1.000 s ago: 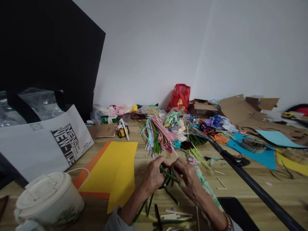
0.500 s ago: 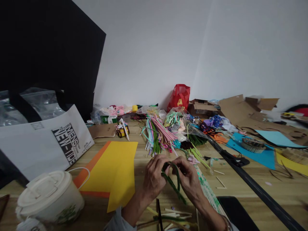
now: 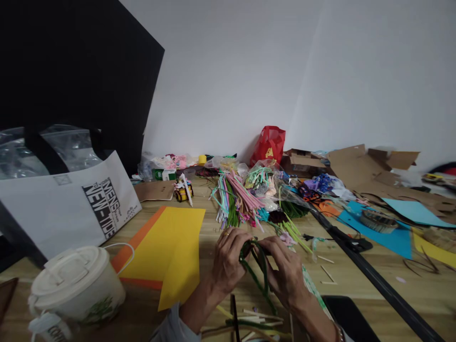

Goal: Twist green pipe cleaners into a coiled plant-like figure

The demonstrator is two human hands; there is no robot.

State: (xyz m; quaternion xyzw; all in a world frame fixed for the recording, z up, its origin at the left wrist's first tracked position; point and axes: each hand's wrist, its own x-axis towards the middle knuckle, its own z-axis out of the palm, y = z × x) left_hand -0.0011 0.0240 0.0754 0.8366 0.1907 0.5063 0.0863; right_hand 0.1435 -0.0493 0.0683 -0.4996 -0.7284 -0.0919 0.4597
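Observation:
Dark green fuzzy stems [image 3: 257, 278] form a bent loop between my hands, low in the middle of the head view, with ends hanging down. My left hand [image 3: 230, 259] pinches the loop's left side. Fingers of my right hand [image 3: 285, 266] close on its right side near the top. The exact fingertip contact is partly hidden. Below the hands, thin sticks [image 3: 261, 314] and a dark narrow tool [image 3: 235, 316] lie on the wooden table [image 3: 210, 237]. Beyond them is a bundle of coloured fuzzy stems [image 3: 238, 194].
Yellow paper [image 3: 178, 247] over orange paper lies left, near a white lidded pot [image 3: 76, 285] and a white bag [image 3: 71, 204]. A black phone [image 3: 347, 316] sits at the lower right, by a long dark bar [image 3: 384, 280]. A red bag [image 3: 269, 145] stands behind.
My right hand has shifted slightly right and turned, with its fingers higher over the loop. The green loop looks wider and hangs lower. The whole view has shifted slightly.

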